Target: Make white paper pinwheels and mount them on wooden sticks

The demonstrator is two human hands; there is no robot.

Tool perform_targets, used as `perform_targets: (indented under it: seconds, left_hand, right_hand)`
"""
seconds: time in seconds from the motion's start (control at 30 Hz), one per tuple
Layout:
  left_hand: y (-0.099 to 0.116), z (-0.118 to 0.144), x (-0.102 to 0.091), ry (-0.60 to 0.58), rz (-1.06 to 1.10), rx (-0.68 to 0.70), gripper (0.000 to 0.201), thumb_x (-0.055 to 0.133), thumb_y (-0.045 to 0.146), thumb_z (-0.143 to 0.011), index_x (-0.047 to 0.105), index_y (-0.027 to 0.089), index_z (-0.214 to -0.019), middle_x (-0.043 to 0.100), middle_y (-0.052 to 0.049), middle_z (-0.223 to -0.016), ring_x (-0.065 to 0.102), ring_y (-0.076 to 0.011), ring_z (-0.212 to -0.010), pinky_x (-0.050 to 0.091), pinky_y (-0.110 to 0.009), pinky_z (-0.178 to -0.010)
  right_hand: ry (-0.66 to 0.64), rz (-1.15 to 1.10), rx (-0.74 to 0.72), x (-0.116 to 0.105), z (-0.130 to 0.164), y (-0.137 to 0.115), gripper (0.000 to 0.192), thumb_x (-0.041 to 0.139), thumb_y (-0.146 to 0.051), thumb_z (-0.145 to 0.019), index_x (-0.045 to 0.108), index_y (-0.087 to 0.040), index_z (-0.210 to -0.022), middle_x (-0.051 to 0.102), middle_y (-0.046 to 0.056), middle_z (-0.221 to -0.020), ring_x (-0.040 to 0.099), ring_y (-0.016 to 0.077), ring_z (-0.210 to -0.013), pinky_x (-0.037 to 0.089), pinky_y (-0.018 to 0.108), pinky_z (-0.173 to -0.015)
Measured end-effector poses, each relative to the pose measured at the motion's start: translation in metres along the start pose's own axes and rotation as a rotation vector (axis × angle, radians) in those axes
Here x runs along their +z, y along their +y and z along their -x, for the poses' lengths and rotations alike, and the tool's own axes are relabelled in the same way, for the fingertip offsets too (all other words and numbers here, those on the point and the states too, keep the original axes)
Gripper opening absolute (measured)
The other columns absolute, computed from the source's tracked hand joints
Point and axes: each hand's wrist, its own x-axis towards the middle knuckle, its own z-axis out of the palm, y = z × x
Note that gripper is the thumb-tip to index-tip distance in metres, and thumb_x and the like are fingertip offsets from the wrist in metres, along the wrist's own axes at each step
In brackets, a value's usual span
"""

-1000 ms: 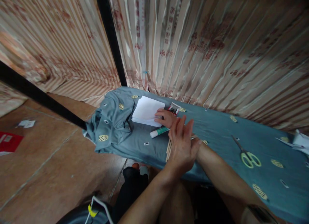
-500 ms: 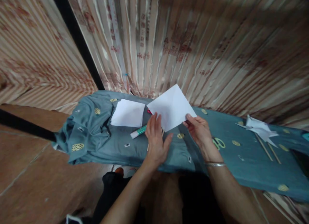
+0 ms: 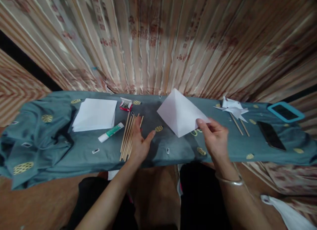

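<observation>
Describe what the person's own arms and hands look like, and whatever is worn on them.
Both forearms are bare, with no sleeves in view and no gloves. The right hand has a thin silver-coloured bangle around its wrist. The left hand and its wrist carry nothing that shows: no ring, watch or band can be made out. No markings are visible on either arm.

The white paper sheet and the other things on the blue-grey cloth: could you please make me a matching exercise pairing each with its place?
Things:
1. white square paper sheet
2. white glue stick with green label
3. bundle of thin wooden sticks
4. black phone

Places:
A. beside the open left hand
B. far right
C. in the right hand grip
D. below the white paper stack

Pairs: 1-C, 2-D, 3-A, 4-B
</observation>
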Motion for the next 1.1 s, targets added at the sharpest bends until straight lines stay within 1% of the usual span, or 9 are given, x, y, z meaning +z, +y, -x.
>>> perform_targets:
  seconds: [0.07, 0.13, 0.27, 0.4, 0.5, 0.7, 0.83, 0.97, 1.1]
  left_hand:
    - [0.003, -0.001, 0.000, -0.003, -0.104, 0.112, 0.087, 0.069, 0.036, -0.080, 0.020, 0.026, -0.151, 0.025, -0.013, -0.159, 0.026, -0.0289, -0.145, 0.023, -0.049, -0.117]
    - [0.003, 0.001, -0.002, -0.008, -0.229, 0.228, 0.097, 0.072, 0.036, -0.078, 0.012, 0.025, -0.153, 0.020, -0.015, -0.160, 0.022, -0.0303, -0.147, 0.018, -0.049, -0.119]
    - [-0.003, 0.012, -0.008, -0.137, -0.499, 0.497, 0.095, 0.072, 0.035, -0.078, 0.015, 0.022, -0.153, 0.025, -0.018, -0.158, 0.022, -0.0347, -0.145, 0.021, -0.053, -0.115]
    - [-0.009, 0.025, -0.015, -0.444, -0.637, 0.569, 0.046, 0.060, 0.026, -0.087, 0.053, 0.024, -0.132, 0.065, -0.011, -0.125, 0.054, -0.0293, -0.119, 0.036, -0.049, -0.101]
    - [-0.010, 0.030, -0.018, -0.541, -0.631, 0.507, 0.028, 0.054, 0.022, -0.090, 0.065, 0.022, -0.116, 0.073, -0.008, -0.107, 0.061, -0.0256, -0.102, 0.044, -0.044, -0.090]
    - [-0.011, 0.027, -0.018, -0.459, -0.518, 0.354, 0.031, 0.046, 0.029, -0.095, 0.064, 0.017, -0.117, 0.073, -0.010, -0.098, 0.066, -0.0214, -0.094, 0.054, -0.036, -0.085]
    - [-0.015, 0.021, -0.018, -0.342, -0.504, 0.248, 0.042, 0.048, 0.030, -0.094, 0.052, 0.012, -0.132, 0.071, -0.015, -0.110, 0.070, -0.0219, -0.096, 0.056, -0.035, -0.085]
    - [-0.020, 0.014, -0.022, -0.295, -0.510, 0.196, 0.045, 0.051, 0.028, -0.093, 0.047, 0.014, -0.136, 0.071, -0.013, -0.111, 0.071, -0.0212, -0.091, 0.058, -0.035, -0.082]
    - [-0.020, 0.010, -0.026, -0.285, -0.571, 0.295, 0.046, 0.052, 0.023, -0.091, 0.046, 0.017, -0.136, 0.067, -0.013, -0.119, 0.069, -0.0221, -0.097, 0.058, -0.037, -0.083]
  right_hand:
    - [-0.122, 0.285, -0.300, -0.009, 0.007, -0.011, 0.018, 0.061, -0.031, -0.088, 0.073, -0.023, -0.097, 0.075, 0.005, -0.091, 0.067, 0.0208, -0.084, 0.053, 0.036, -0.079]
    - [-0.310, 0.403, -0.501, -0.009, 0.021, -0.012, 0.024, 0.052, -0.021, -0.092, 0.070, -0.022, -0.107, 0.074, 0.008, -0.101, 0.066, 0.0227, -0.094, 0.053, 0.039, -0.087]
    - [-0.556, 0.472, -0.636, 0.000, 0.054, 0.011, 0.031, 0.046, -0.013, -0.092, 0.066, -0.019, -0.115, 0.074, 0.010, -0.099, 0.066, 0.0239, -0.092, 0.056, 0.040, -0.082]
    - [-0.694, 0.463, -0.564, 0.000, 0.070, 0.033, 0.035, 0.046, -0.011, -0.091, 0.063, -0.022, -0.120, 0.072, 0.008, -0.108, 0.064, 0.0245, -0.100, 0.055, 0.044, -0.088]
    - [-0.691, 0.422, -0.442, -0.006, 0.063, 0.044, 0.036, 0.052, -0.015, -0.090, 0.061, -0.023, -0.124, 0.067, 0.009, -0.123, 0.059, 0.0267, -0.115, 0.049, 0.049, -0.098]
    - [-0.651, 0.248, -0.092, 0.002, 0.036, 0.061, 0.027, 0.057, -0.028, -0.090, 0.067, -0.023, -0.115, 0.072, 0.007, -0.111, 0.066, 0.0228, -0.105, 0.051, 0.041, -0.097]
    - [-0.537, 0.241, 0.036, 0.021, 0.028, 0.068, 0.035, 0.061, -0.035, -0.087, 0.065, -0.023, -0.119, 0.070, 0.007, -0.119, 0.065, 0.0258, -0.112, 0.051, 0.041, -0.099]
    - [-0.468, 0.286, 0.037, 0.034, 0.026, 0.070, 0.043, 0.062, -0.034, -0.086, 0.060, -0.021, -0.126, 0.070, 0.009, -0.120, 0.066, 0.0265, -0.111, 0.053, 0.042, -0.097]
    - [-0.462, 0.368, -0.150, 0.036, 0.028, 0.070, 0.039, 0.059, -0.029, -0.089, 0.059, -0.019, -0.127, 0.069, 0.010, -0.121, 0.065, 0.0260, -0.112, 0.052, 0.043, -0.099]
